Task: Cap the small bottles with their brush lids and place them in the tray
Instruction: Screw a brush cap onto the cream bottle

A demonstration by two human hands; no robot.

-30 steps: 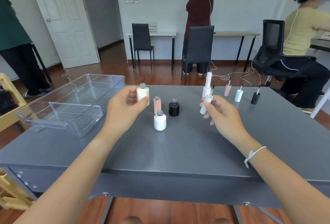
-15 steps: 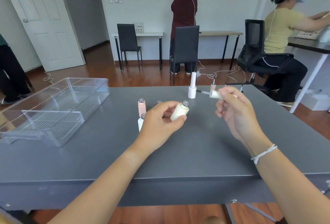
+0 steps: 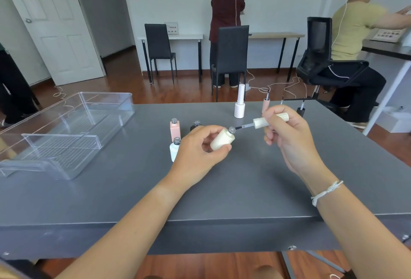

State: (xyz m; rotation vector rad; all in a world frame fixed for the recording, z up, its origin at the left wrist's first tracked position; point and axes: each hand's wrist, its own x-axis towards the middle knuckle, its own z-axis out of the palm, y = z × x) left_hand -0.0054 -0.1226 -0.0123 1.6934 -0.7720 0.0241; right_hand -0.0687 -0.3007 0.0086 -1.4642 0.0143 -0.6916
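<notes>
My left hand (image 3: 198, 147) grips a cream bottle (image 3: 222, 139), tilted with its open neck pointing right. My right hand (image 3: 287, 136) holds a cream brush lid (image 3: 270, 121) sideways; its brush tip sits just at the bottle's neck. On the grey table (image 3: 222, 189) stand three uncapped bottles: pink (image 3: 175, 131), black (image 3: 195, 125) and white (image 3: 174, 150), partly behind my left hand. A capped white bottle (image 3: 240, 103) stands further back. A pink lid (image 3: 265, 103) and a black lid (image 3: 300, 111) stand upside down at the back right. The clear tray (image 3: 73, 132) is at the left.
A black chair (image 3: 231, 54) stands just beyond the table's far edge. Other people work at desks along the back wall and at the right. Cables lie on the wooden floor behind the table.
Both hands have come together: the bottle has tilted toward the right and the brush tip has moved up to its neck. The view has shifted slightly.
</notes>
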